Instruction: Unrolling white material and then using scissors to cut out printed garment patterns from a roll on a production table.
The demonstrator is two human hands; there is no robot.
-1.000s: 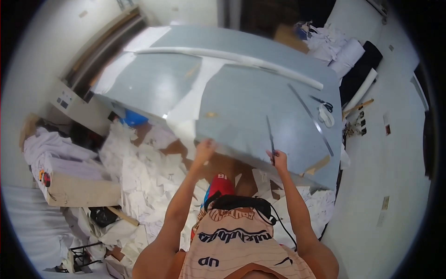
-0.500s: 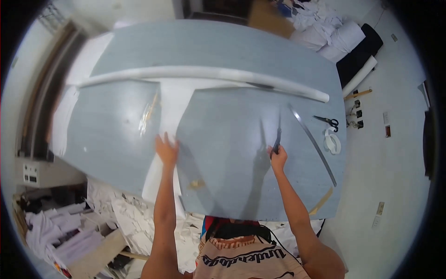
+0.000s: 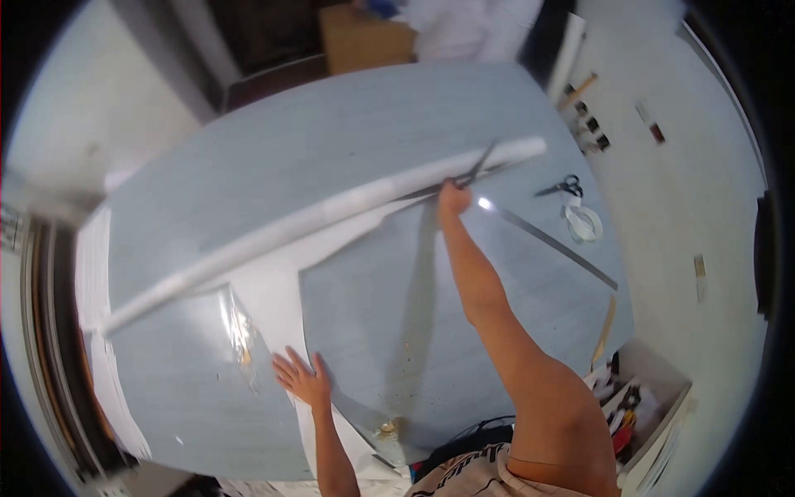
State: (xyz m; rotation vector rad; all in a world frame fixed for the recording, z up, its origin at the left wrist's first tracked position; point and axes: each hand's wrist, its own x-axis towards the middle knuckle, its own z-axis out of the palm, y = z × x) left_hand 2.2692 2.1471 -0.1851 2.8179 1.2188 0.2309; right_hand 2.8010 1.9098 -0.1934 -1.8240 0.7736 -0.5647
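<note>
My left hand (image 3: 303,378) lies with fingers spread on a long white sheet (image 3: 269,273) on the grey table (image 3: 364,315). My right hand (image 3: 454,199) is closed around dark scissors (image 3: 479,166), reaching to the long white roll (image 3: 331,209) that crosses the table diagonally. The blades point away from me, over the roll. A clear plastic strip (image 3: 240,331) lies left of the sheet. At the right lie a metal ruler (image 3: 551,247), a second pair of scissors (image 3: 570,184) and a white tape roll (image 3: 583,225).
Past the far edge are a cardboard box (image 3: 364,41), white fabric (image 3: 464,25) and an upright white roll (image 3: 566,58). A wall (image 3: 696,190) runs along the right. A bin of scraps (image 3: 629,406) stands at the lower right, and dark rails (image 3: 45,331) run along the left.
My view has moved forward over the table. My right hand with the scissors has reached forward to the roll. My left hand has moved from the near edge onto the sheet and spread out.
</note>
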